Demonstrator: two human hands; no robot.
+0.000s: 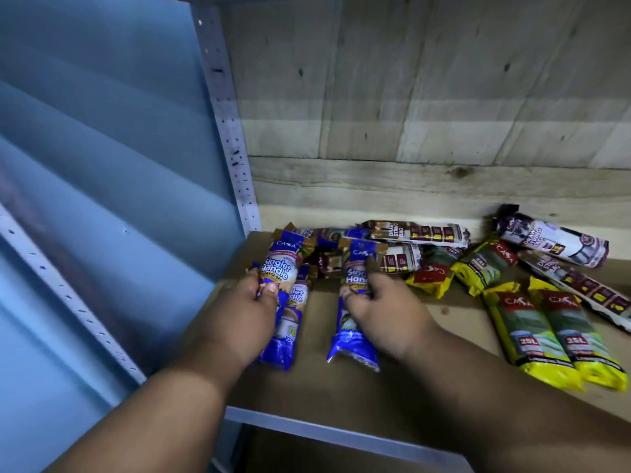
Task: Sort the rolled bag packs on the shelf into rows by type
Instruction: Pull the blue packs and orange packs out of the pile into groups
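Note:
On the brown shelf board [341,387] lie rolled bag packs of three kinds. My left hand [239,319] grips a blue "Singlet Handle" pack [281,264] at the shelf's left; another blue pack [290,322] lies just under it. My right hand [382,308] grips a second blue "Singlet Handle" pack [355,336], which points away from me. Two yellow 25L packs [553,339] lie side by side at the right. Two more yellow packs [457,268] lie skewed in the middle. Maroon-and-white "Draw String Bag" packs [420,232] are scattered along the back and right.
A perforated metal upright [232,138] and a blue side panel [102,165] close off the left. A pale wooden back wall [426,97] stands behind the packs. The shelf's front metal edge [324,430] runs below my forearms. Bare board shows between the blue and yellow packs.

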